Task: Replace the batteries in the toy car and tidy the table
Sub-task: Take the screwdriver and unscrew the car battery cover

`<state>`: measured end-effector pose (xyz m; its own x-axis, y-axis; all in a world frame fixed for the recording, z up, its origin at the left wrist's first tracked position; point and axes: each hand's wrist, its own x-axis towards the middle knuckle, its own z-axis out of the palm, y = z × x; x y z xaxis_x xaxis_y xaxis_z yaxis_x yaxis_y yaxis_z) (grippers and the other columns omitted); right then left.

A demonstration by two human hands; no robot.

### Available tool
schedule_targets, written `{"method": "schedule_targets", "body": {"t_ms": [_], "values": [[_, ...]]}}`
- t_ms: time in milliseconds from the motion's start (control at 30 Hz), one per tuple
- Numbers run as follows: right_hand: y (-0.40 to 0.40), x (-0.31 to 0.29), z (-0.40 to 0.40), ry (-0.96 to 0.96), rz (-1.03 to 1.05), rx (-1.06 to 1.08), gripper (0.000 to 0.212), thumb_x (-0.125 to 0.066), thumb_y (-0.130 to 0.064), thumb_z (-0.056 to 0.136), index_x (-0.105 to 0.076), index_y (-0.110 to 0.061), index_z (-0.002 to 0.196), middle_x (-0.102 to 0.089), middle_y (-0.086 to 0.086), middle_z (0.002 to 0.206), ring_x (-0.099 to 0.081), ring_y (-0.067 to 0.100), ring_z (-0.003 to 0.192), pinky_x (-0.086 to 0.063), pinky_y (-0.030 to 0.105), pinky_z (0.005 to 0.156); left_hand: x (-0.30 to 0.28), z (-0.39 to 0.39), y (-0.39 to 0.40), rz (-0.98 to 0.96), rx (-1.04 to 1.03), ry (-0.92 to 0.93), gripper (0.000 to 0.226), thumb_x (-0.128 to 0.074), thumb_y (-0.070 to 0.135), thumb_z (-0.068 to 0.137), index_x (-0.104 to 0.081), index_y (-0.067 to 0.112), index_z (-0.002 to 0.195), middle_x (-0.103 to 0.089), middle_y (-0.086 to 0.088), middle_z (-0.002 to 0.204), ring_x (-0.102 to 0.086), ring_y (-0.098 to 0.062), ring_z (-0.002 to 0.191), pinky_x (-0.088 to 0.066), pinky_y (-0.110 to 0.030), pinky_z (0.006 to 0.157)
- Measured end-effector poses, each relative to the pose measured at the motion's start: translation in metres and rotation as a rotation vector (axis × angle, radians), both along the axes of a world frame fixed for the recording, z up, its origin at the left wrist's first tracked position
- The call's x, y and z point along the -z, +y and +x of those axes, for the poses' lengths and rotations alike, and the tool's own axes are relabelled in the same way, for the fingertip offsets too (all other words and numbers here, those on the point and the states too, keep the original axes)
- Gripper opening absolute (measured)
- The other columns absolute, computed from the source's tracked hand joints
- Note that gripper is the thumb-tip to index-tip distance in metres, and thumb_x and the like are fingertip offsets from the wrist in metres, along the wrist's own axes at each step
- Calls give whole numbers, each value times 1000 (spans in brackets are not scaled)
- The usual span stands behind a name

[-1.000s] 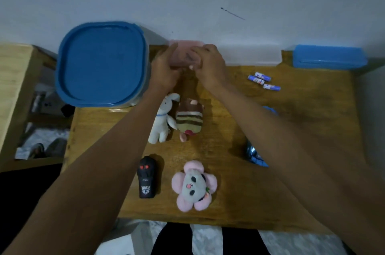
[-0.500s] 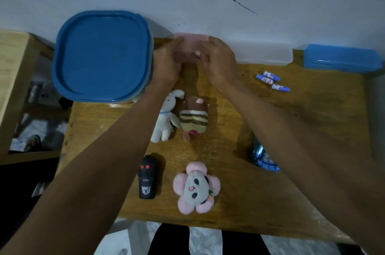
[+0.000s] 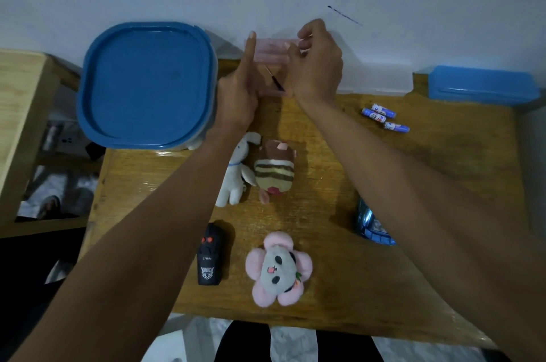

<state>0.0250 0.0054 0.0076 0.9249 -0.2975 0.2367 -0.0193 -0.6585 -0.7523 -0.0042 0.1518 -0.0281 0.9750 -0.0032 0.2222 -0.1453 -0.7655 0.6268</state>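
At the back of the wooden table (image 3: 443, 178) stands a small pink translucent box (image 3: 270, 51). My left hand (image 3: 239, 89) holds its left side, index finger up along the edge. My right hand (image 3: 316, 66) grips the lid at the box's right side, and the lid is lifted. Inside shows a thin dark tool (image 3: 276, 82). Three blue-and-white batteries (image 3: 384, 116) lie at the back right. The blue toy car (image 3: 370, 225) sits right of centre, partly hidden by my right forearm. A black remote control (image 3: 209, 258) lies near the front.
A large container with a blue lid (image 3: 147, 84) fills the back left. A blue box lid (image 3: 478, 84) rests at the back right. A white bunny plush (image 3: 236, 175), a striped brown plush (image 3: 274, 169) and a pink flower plush (image 3: 277, 268) lie mid-table.
Both hands stayed at the pink box. My right hand has risen with the lid, and the box now shows its inside with the dark tool.
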Motion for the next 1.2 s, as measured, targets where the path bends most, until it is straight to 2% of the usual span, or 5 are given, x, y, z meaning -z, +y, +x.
{"method": "schedule_targets", "body": {"t_ms": [133, 567, 700, 867, 1200], "values": [[-7, 6, -7, -70, 130, -20, 12, -66, -11, 86, -67, -14, 97, -72, -6, 90, -70, 13, 84, -59, 39, 73, 3, 3, 1, 55, -11, 30, 79, -49, -1, 90, -16, 9, 161, -54, -2, 67, -48, -15, 52, -40, -27, 52], [13, 16, -9, 340, -330, -130, 15, -69, -31, 90, -76, -22, 81, -73, 0, 86, -67, 22, 84, -53, 31, 62, 8, 5, 3, -29, -4, 56, 79, -47, -2, 92, -13, 13, 162, -46, 8, 62, -42, 2, 50, -34, -7, 48], [17, 10, -2, 382, -398, -147, 22, -61, -20, 95, -57, -22, 73, -70, 5, 96, -63, 28, 92, -49, 36, 69, 11, 6, 4, -62, -7, 59, 85, -47, -7, 88, -13, 17, 162, -51, 3, 64, -45, -1, 51, -38, -10, 50], [17, 10, -4, 399, -364, -169, 11, -64, -21, 94, -73, -15, 91, -70, 7, 102, -62, 29, 100, -54, 39, 75, 13, 6, 4, -73, -3, 49, 86, -51, -7, 89, -13, 18, 162, -57, -5, 69, -51, -12, 56, -42, -21, 54], [-8, 9, -23, -114, -3, -238, 19, -59, -11, 95, -65, -10, 113, -70, 3, 99, -64, 22, 91, -52, 33, 75, 3, 2, 3, -55, 0, 67, 83, -52, -5, 92, -14, 18, 162, -58, -9, 75, -44, 2, 55, -37, -6, 51]]}}
